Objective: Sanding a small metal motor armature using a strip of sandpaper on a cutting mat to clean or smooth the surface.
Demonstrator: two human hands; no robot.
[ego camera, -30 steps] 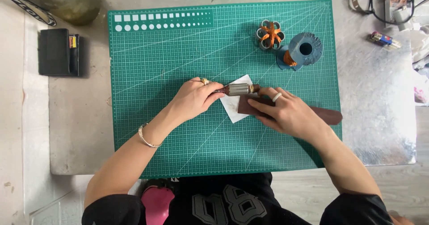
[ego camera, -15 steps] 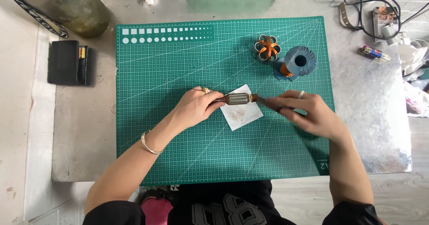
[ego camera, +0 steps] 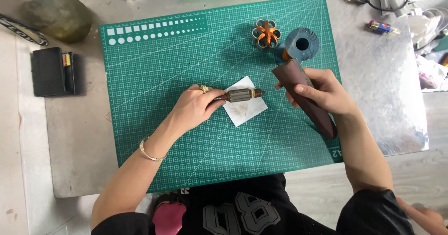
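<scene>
My left hand (ego camera: 193, 108) grips the left end of a small motor armature (ego camera: 240, 95), a ribbed metal cylinder with a shaft, lying over a white paper square (ego camera: 246, 109) on the green cutting mat (ego camera: 154, 76). My right hand (ego camera: 326, 94) holds a dark brown wooden block (ego camera: 303, 95), long and tapered, lifted just right of the armature's shaft tip and apart from it. A ring sits on my left hand and a bracelet on that wrist.
A blue-grey spool (ego camera: 302, 43) and an orange-and-metal winding part (ego camera: 266, 33) stand at the mat's far right. A black case (ego camera: 52, 71) and a glass jar (ego camera: 56, 12) lie to the left. Cables and small items (ego camera: 387, 1) crowd the far right corner.
My right hand has picked up the brown block from the mat and raised it to the right of the armature. The left hand stays on the armature.
</scene>
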